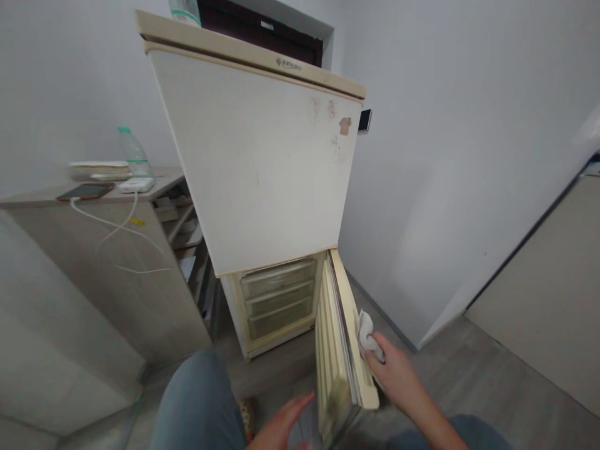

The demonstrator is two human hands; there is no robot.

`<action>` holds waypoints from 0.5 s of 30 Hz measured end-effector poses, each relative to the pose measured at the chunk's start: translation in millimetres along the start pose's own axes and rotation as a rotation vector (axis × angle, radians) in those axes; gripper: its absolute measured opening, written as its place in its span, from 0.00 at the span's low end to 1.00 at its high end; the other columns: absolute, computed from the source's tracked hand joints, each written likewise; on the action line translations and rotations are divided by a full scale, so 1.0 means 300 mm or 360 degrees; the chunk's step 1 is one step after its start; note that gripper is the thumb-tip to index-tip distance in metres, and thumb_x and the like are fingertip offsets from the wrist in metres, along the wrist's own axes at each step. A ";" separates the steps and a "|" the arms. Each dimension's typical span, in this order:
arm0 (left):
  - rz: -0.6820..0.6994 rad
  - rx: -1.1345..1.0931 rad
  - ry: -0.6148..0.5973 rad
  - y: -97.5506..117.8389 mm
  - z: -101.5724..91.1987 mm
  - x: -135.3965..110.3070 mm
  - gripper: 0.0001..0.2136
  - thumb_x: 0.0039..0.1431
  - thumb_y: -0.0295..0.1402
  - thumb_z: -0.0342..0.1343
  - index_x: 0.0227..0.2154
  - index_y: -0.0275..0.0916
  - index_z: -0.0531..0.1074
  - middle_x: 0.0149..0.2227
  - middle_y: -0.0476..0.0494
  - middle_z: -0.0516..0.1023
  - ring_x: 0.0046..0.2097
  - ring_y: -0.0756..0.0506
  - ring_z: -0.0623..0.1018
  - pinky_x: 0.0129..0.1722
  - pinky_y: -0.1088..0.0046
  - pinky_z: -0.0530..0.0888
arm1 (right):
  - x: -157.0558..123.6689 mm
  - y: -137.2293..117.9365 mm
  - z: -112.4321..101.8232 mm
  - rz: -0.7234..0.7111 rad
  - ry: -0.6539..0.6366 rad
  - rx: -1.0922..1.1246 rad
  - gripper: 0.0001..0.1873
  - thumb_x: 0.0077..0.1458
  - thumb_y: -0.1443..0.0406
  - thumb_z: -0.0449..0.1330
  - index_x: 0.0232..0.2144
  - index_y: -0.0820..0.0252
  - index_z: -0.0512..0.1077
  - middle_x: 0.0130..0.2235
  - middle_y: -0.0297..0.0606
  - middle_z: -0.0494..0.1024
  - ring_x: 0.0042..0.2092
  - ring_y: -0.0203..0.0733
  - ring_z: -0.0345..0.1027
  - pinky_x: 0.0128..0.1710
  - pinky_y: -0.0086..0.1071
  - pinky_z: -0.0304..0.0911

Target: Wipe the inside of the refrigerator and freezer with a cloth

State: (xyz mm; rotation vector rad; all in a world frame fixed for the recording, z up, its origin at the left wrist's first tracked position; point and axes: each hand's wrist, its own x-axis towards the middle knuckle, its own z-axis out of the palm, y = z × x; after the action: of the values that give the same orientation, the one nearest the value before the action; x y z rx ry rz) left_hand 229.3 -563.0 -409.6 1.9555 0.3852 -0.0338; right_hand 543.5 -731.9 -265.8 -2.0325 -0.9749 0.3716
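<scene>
An old cream fridge (262,169) stands ahead with its upper door closed. Its lower freezer door (344,340) hangs open toward me, showing three translucent drawers (279,297) inside. My right hand (398,375) presses a crumpled white cloth (366,331) against the outer edge of that open door. My left hand (281,425) hovers low with flat, spread fingers just left of the door's inner face, holding nothing. My jeans-covered knee (197,400) is at the bottom left.
A grey counter (94,194) at left carries a phone (84,190), a white charger with a hanging cable (135,184), a plastic bottle (134,153) and stacked plates. Open shelves (185,231) sit beside the fridge. White walls and grey floor (469,375) lie to the right.
</scene>
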 end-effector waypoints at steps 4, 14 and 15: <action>-0.0006 -0.0152 0.0103 -0.028 0.024 -0.031 0.50 0.60 0.59 0.71 0.80 0.50 0.61 0.82 0.36 0.65 0.81 0.25 0.66 0.84 0.38 0.59 | 0.003 -0.133 0.196 -0.0137 -0.0032 0.0118 0.14 0.64 0.54 0.61 0.43 0.54 0.80 0.43 0.43 0.88 0.42 0.48 0.80 0.43 0.33 0.69; -0.0365 -0.0541 0.1325 -0.293 -0.238 -0.065 0.49 0.58 0.59 0.65 0.77 0.40 0.62 0.79 0.26 0.69 0.75 0.25 0.76 0.74 0.42 0.76 | 0.162 -0.298 0.645 -0.0517 -0.0277 0.0389 0.05 0.67 0.64 0.61 0.43 0.55 0.77 0.45 0.40 0.84 0.47 0.47 0.78 0.50 0.33 0.67; -0.0365 -0.0614 0.1367 -0.310 -0.293 -0.053 0.52 0.56 0.61 0.66 0.78 0.39 0.61 0.79 0.25 0.68 0.74 0.24 0.76 0.73 0.42 0.77 | 0.194 -0.308 0.684 -0.0559 -0.0297 0.0386 0.05 0.68 0.64 0.61 0.44 0.55 0.77 0.46 0.41 0.84 0.48 0.47 0.78 0.51 0.34 0.68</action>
State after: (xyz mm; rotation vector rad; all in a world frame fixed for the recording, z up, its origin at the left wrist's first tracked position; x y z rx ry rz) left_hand 174.5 -454.7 -453.1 1.4496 1.0853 0.7002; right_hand 419.6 -541.1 -313.6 -1.5930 -1.3087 0.4691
